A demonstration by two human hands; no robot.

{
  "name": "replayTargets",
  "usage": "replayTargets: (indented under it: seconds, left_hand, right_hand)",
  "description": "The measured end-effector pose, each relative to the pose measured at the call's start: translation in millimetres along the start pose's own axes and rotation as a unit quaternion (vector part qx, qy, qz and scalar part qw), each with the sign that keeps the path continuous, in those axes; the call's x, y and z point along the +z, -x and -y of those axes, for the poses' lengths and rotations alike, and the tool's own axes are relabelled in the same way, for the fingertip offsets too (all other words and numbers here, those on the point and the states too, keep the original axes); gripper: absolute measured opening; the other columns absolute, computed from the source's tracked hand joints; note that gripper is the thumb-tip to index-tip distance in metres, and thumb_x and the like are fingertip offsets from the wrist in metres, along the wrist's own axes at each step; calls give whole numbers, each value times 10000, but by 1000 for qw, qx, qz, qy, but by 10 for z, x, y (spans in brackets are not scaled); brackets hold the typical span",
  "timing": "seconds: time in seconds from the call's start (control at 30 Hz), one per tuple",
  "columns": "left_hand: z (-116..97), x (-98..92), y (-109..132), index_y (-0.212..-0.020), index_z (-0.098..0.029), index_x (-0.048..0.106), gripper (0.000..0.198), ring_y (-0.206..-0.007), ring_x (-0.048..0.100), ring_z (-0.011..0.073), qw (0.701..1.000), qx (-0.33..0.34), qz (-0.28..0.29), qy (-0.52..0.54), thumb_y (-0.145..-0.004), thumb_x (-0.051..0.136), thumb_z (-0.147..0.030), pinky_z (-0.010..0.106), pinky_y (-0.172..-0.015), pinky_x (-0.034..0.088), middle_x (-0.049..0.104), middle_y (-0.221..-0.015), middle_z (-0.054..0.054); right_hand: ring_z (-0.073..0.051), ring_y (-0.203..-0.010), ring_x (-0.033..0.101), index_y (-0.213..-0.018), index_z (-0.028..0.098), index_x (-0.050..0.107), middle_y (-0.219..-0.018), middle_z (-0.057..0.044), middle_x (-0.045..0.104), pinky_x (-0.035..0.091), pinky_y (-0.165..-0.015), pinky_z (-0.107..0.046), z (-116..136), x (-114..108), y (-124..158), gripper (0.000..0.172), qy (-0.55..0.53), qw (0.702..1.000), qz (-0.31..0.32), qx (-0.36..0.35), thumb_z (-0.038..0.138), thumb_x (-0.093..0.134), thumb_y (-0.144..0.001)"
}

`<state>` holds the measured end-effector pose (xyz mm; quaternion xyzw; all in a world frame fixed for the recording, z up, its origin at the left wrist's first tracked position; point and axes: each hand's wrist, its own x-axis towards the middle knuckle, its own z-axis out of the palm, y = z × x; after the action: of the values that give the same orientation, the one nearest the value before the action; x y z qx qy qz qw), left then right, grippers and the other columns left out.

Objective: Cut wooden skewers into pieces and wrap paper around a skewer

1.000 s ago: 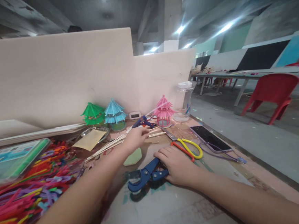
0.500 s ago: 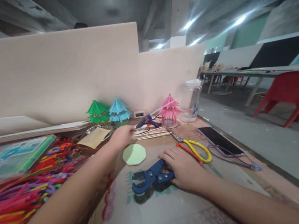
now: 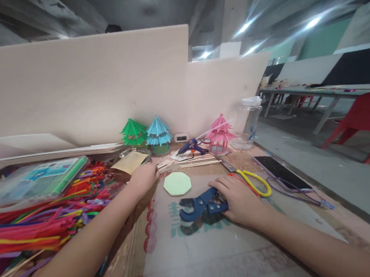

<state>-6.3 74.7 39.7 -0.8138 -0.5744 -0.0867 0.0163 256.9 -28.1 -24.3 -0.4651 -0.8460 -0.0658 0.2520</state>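
My right hand [image 3: 241, 200] is wrapped round the handles of a blue pipe cutter [image 3: 198, 205]. The cutter's jaws are apart and point left, just above the plastic-covered tabletop. My left hand [image 3: 144, 176] is farther back, fingers curled and partly hidden; what they hold, if anything, does not show. Short wooden sticks [image 3: 165, 165] lie right by its fingertips, and longer sticks [image 3: 200, 163] lie to their right. A pale green octagonal piece [image 3: 177, 184] rests between my two hands. Scissors with yellow and red handles [image 3: 254, 183] lie beyond my right hand.
Pipe cleaners [image 3: 28, 229] pile up at left under a clear plastic case [image 3: 37, 178]. Green [image 3: 133, 132], blue [image 3: 158, 134] and pink [image 3: 221, 131] little pagodas stand behind, near a glue gun [image 3: 188, 146] and clear jar [image 3: 250, 120]. A phone [image 3: 282, 173] lies at right.
My left hand has drawn back leftward from the sticks, uncovering the short ones. My right hand still grips the pipe cutter. The whole view has shifted slightly.
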Motion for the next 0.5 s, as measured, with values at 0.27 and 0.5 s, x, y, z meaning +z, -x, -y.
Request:
replayTargets:
  seconds: [0.27, 0.5]
  left_hand:
    - [-353, -460, 432, -1132, -184, 578, 346, -936, 642, 188, 972, 100, -121, 172, -918, 322, -274, 278, -787, 475, 701, -1026, 53]
    - [-423, -694, 649, -950, -179, 645, 323, -717, 613, 173, 882, 115, -137, 436, -878, 431, -409, 251, -620, 467, 684, -788, 33]
  right_hand:
    - [-289, -988, 603, -1074, 147, 548, -1069, -145, 636, 486, -836, -426, -32, -73, -103, 397, -101, 983, -89, 127, 185, 548, -680]
    - [-284, -1031, 608, -1090, 180, 567, -1101, -131, 655, 471, -889, -446, 62, -330, -547, 348, -167, 971, -134, 108, 284, 597, -759]
